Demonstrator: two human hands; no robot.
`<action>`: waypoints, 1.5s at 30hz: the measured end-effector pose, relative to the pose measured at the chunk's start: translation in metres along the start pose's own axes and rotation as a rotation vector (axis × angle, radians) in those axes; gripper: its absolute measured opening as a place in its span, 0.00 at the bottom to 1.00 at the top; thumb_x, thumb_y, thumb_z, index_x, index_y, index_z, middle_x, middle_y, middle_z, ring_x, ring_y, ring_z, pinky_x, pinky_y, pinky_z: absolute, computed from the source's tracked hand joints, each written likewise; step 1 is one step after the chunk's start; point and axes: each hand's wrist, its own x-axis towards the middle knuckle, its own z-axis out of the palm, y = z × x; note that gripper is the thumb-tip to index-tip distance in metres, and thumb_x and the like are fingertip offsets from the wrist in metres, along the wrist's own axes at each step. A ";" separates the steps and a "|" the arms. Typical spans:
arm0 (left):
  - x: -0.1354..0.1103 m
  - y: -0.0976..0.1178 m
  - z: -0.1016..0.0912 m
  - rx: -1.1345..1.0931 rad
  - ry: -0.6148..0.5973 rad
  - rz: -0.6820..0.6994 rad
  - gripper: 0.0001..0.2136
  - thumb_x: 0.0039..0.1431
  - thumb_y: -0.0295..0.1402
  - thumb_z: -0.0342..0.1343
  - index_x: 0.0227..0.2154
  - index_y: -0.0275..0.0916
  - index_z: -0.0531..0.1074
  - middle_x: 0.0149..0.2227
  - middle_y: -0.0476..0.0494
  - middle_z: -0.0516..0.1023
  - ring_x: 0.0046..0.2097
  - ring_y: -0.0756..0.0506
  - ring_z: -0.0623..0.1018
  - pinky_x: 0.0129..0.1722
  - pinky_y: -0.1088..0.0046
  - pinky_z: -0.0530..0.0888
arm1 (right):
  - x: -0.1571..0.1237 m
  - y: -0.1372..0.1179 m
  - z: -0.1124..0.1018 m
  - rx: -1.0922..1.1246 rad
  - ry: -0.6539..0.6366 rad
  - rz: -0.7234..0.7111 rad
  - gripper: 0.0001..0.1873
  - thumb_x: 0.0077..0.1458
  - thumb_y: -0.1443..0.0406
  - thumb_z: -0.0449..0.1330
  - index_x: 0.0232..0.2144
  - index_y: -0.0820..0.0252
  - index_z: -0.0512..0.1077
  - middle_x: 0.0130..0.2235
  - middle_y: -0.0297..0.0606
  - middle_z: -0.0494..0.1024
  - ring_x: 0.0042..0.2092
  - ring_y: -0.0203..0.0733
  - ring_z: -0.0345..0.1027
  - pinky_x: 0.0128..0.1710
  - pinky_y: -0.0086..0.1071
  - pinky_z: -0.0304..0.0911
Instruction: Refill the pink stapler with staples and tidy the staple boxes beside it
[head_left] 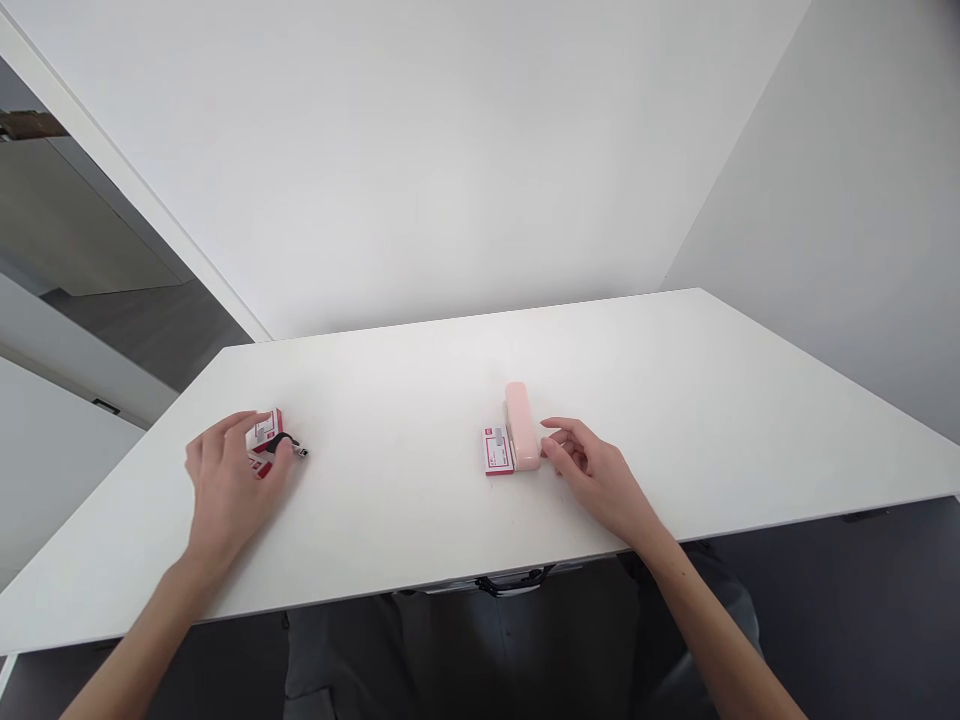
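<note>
My left hand (229,480) is curled around a small red-and-white box (268,430) at the left of the table, thumb and fingers on either side. Part of a second red-and-white piece (260,466) shows beneath the fingers. By the thumb lies a small black item with a metal tip (302,453); the hand partly hides it. A pink stapler (521,425) rests near the middle, its long side against another red-and-white box (497,450). Just right of the stapler, my right hand (589,465) has loosely bent fingers, slightly apart, with nothing visible in them.
The white table (405,420) runs along a white wall (465,150), with a grey wall (847,230) on the right. Below the front edge is a black handle-like piece (514,582). A glass panel (82,210) stands at the left.
</note>
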 end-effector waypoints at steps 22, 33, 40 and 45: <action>0.039 -0.080 -0.031 -0.105 -0.390 -0.145 0.44 0.56 0.72 0.50 0.66 0.49 0.56 0.69 0.41 0.67 0.64 0.33 0.71 0.57 0.54 0.72 | -0.001 0.001 0.001 0.021 0.001 0.005 0.21 0.68 0.47 0.55 0.54 0.51 0.72 0.41 0.38 0.80 0.38 0.44 0.70 0.38 0.37 0.68; 0.062 -0.062 -0.021 -0.097 -0.481 -0.043 0.51 0.51 0.77 0.43 0.65 0.42 0.62 0.65 0.38 0.73 0.60 0.32 0.75 0.55 0.58 0.72 | 0.000 0.004 0.002 0.036 -0.009 0.001 0.21 0.68 0.48 0.55 0.54 0.51 0.72 0.41 0.37 0.80 0.39 0.44 0.70 0.38 0.36 0.67; 0.066 -0.055 -0.019 -0.056 -0.441 -0.133 0.44 0.56 0.70 0.50 0.63 0.38 0.64 0.58 0.36 0.76 0.59 0.32 0.75 0.57 0.54 0.71 | 0.000 0.004 0.002 0.039 -0.009 0.000 0.19 0.68 0.49 0.55 0.53 0.51 0.72 0.41 0.37 0.80 0.39 0.44 0.70 0.39 0.37 0.66; 0.070 -0.017 -0.037 -0.139 -0.266 -0.227 0.36 0.61 0.61 0.57 0.63 0.41 0.64 0.61 0.38 0.74 0.61 0.32 0.73 0.59 0.49 0.72 | 0.001 0.005 0.001 0.034 -0.008 0.001 0.19 0.68 0.49 0.55 0.53 0.50 0.72 0.41 0.37 0.80 0.39 0.43 0.70 0.39 0.37 0.66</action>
